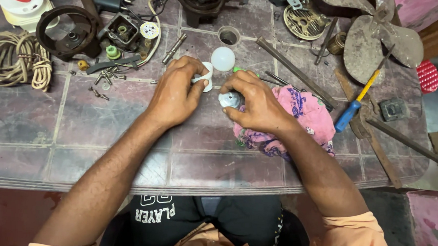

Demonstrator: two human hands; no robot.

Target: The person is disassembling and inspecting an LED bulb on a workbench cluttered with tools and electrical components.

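White housing (204, 79) mostly covered by left hand (175, 92), only rim visible; small grey part (229, 99) half buried under right hand (258, 105) fingers, shape unclear; pink cloth (308, 116) partly under right wrist; green item (238, 69) behind knuckles, kind indeterminate; fan blades (381, 39) and motor (201, 0) cut by top edge; desk (26, 121) cut at left; screws (102, 78) too small to type.
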